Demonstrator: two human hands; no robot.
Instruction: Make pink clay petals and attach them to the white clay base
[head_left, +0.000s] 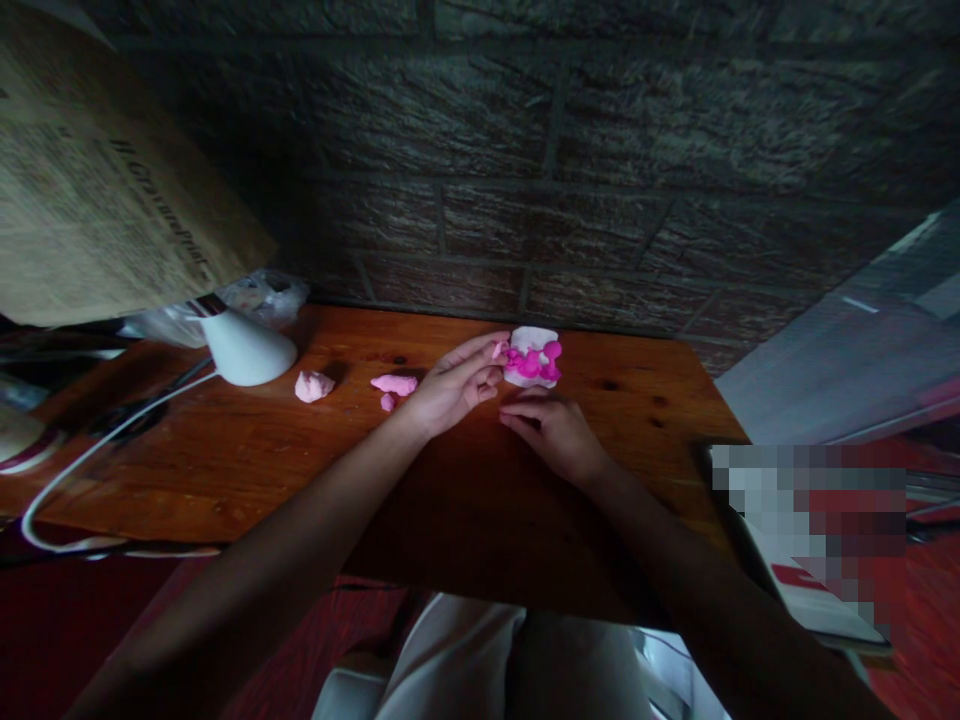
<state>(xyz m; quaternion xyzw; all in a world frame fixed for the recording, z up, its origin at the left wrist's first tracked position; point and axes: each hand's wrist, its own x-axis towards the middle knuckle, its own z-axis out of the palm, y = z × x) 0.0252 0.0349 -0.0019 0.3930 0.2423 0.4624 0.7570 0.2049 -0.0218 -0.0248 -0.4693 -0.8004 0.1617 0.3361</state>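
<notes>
On the wooden table, a small white slab (534, 341) carries lumpy bright pink modelling clay (531, 362) across its middle. My left hand (461, 385) is at the slab's left edge, thumb and fingers closed on a small piece of light pink clay (500, 349). Just below the slab, my right hand (559, 430) has its thumb and forefinger drawn together; whether anything is between them is too small to make out. To the left of my left hand lie a long light pink clay lump (394, 384) and a little one (388, 402).
Farther left on the table (337, 480) sits a paler pink lump (313, 386). Beyond it stands a lamp with a white base (251, 350), a printed paper shade (112, 180) and a white cord (112, 435). A brick wall (487, 150) rises behind the table.
</notes>
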